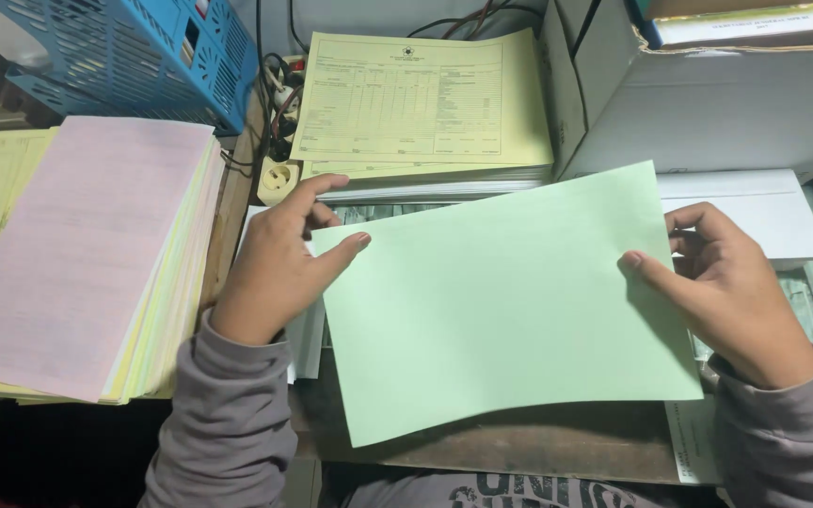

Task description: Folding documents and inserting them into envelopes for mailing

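Where papers crowd, wooden desk [557, 442] (cluttered).

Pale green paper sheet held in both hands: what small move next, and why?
Probably lay the pale green paper sheet down flat: the left hand and right hand pinch its opposite edges above the brown wooden desk, and it lies tilted.
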